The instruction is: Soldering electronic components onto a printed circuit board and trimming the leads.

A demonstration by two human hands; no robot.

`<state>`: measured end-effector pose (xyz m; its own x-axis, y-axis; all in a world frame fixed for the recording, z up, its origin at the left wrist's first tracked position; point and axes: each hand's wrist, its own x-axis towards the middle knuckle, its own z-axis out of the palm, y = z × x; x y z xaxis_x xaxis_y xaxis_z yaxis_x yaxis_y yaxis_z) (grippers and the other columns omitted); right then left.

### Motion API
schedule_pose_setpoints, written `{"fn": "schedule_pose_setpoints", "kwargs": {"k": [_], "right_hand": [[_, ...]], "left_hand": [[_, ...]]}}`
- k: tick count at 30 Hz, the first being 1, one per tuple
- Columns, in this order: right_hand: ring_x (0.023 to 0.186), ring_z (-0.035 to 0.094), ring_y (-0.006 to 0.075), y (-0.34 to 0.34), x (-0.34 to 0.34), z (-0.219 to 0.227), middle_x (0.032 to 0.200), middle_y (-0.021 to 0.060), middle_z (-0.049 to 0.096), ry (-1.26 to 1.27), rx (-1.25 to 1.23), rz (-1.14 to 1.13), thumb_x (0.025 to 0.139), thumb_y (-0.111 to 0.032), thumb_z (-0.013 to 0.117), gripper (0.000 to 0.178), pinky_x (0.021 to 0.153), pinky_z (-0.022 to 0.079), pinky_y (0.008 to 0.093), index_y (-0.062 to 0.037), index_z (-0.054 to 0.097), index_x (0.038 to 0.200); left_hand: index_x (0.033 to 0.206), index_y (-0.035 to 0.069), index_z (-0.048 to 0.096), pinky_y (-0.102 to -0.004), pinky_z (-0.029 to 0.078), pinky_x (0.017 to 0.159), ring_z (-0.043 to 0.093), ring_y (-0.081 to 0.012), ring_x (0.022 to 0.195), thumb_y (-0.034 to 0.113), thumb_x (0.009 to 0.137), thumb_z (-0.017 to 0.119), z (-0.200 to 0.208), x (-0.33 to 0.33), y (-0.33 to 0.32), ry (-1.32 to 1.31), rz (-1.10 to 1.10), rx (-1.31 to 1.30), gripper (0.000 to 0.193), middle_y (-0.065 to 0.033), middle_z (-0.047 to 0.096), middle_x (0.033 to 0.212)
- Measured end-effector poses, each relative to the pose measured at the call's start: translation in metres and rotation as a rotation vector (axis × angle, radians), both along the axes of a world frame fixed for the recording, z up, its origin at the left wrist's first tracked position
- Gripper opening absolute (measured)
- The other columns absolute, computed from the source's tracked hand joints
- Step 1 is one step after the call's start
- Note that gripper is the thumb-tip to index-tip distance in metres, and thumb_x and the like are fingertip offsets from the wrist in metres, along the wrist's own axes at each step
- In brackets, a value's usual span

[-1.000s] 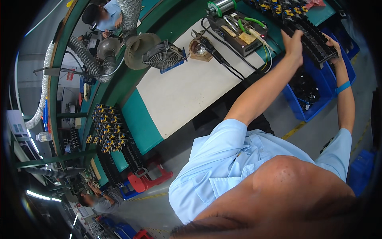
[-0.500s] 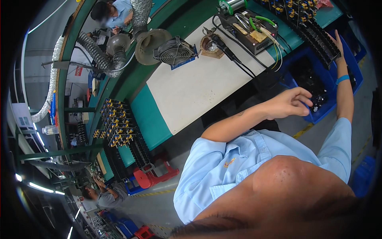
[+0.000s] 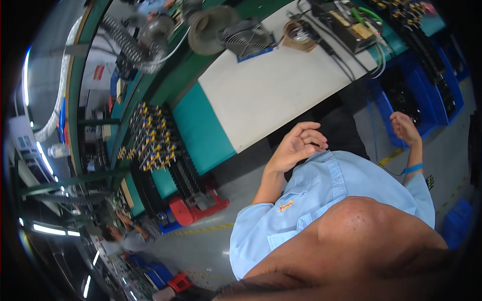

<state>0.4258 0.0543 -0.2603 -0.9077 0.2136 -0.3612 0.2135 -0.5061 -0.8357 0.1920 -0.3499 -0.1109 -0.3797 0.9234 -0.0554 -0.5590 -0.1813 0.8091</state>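
My left hand (image 3: 300, 146) hangs in front of my shirt, close to the bench's front edge. Its fingers are loosely bent and apart, and I see nothing in them. Off to the right, my right hand (image 3: 405, 127), with a blue wristband on its arm, is over the near side of a blue bin (image 3: 428, 131) of dark parts. The fingers of that hand are curled in, and nothing shows between them. Beyond it, at the far right bench end, is a row of black holders (image 3: 424, 50) with blue-and-yellow parts (image 3: 404, 12).
A white sheet (image 3: 271, 95) covers much of the green bench. At its back are a small fan (image 3: 248, 40), a soldering station (image 3: 344, 25) and a brown pot (image 3: 299, 35). More blue-and-yellow parts (image 3: 150, 135) stand left, above a red stool (image 3: 201, 206). A person (image 3: 133, 236) works beyond.
My right hand has come away from the black holders, back toward me. My left hand has moved left, toward my front. The view has shifted, with the bench sliding up and right.
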Motion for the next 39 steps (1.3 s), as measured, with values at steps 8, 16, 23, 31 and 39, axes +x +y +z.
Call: {"fn": "schedule_pose_setpoints", "kwargs": {"k": [8,16,23,31,39], "right_hand": [[0.052,0.05,0.0102,-0.158,-0.141,0.103,0.089,0.0149,0.061,0.47,-0.068,0.423,0.096,-0.041,0.064,0.066,0.039,0.039,0.0189,0.0066,0.043,0.137],[0.084,0.052,0.0133,-0.174,-0.245,0.135,0.115,0.0167,0.056,0.391,-0.414,0.056,0.106,-0.03,0.049,0.056,0.07,0.048,0.0216,0.0056,0.034,0.146],[0.091,0.051,0.0158,-0.085,-0.291,0.051,0.118,0.0154,0.055,0.574,-0.744,0.005,0.107,-0.028,0.047,0.055,0.083,0.046,0.0239,0.0093,0.034,0.145],[0.1,0.054,0.0219,-0.06,-0.263,0.065,0.122,0.0198,0.057,0.564,-0.181,-0.309,0.106,-0.042,0.045,0.063,0.092,0.045,0.0291,0.0095,0.041,0.141],[0.106,0.056,0.0265,-0.043,-0.192,0.102,0.126,0.0231,0.059,0.807,0.05,-0.321,0.101,-0.064,0.033,0.085,0.102,0.042,0.0384,0.01,0.046,0.14]], "left_hand": [[0.135,0.0,0.046,-0.0353,0.053,0.088,0.063,-0.0253,0.098,-0.003,0.084,0.071,0.011,-0.034,-0.082,0.663,0.949,-0.185,0.057,-0.016,0.062,0.112],[0.127,0.0,0.052,-0.0379,0.043,0.1,0.055,-0.028,0.112,0.016,0.095,0.06,0.04,-0.019,-0.245,1.255,1.936,-0.809,0.037,-0.015,0.056,0.125],[0.128,0.001,0.054,-0.0455,0.04,0.102,0.052,-0.036,0.115,0.03,0.097,0.055,0.057,-0.082,-0.468,1.214,1.942,-1.639,0.043,-0.0196,0.057,0.125],[0.133,0.003,0.053,-0.0498,0.038,0.105,0.051,-0.0391,0.119,0.038,0.097,0.055,0.017,-0.163,-0.591,0.945,1.415,-2.429,0.05,-0.0155,0.057,0.13],[0.126,0.013,0.063,-0.0482,0.046,0.096,0.054,-0.0377,0.114,0.029,0.096,0.058,0.006,-0.142,-0.588,1.107,1.309,-2.229,0.035,-0.0132,0.056,0.131]]}}
